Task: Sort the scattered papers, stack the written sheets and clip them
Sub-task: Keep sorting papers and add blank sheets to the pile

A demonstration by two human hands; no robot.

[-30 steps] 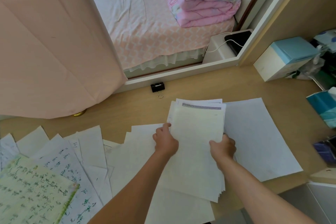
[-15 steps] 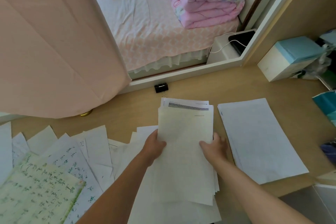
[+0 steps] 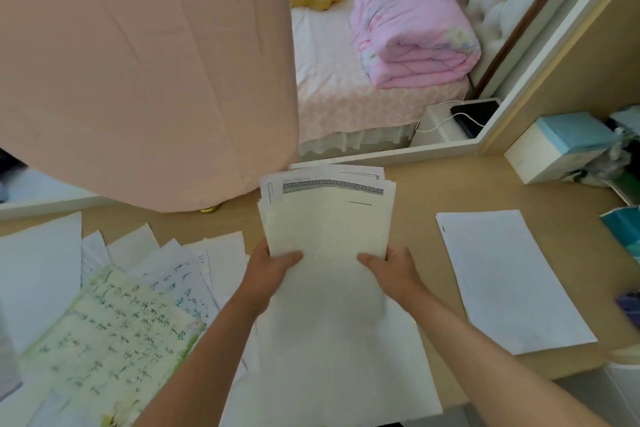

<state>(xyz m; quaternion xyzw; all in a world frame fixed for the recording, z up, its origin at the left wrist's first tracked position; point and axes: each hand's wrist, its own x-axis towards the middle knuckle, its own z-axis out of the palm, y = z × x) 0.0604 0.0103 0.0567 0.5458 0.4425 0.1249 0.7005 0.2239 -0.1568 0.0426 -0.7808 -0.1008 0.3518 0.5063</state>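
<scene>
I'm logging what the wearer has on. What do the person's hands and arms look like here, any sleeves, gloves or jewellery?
Both forearms are bare up to the frame edge, with no sleeves in view. The left hand and right hand show no gloves, rings, watch or bracelets.

Folded pink quilt lies on the bed. Peach curtain hangs left. White-and-blue box stands on the worktop.

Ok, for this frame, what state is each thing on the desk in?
stack: held up by both hands, edges uneven, unclipped
left hand: gripping stack's left edge
right hand: gripping stack's right edge
white pile: flat on desk, right
written sheets: scattered, overlapping, left
</scene>
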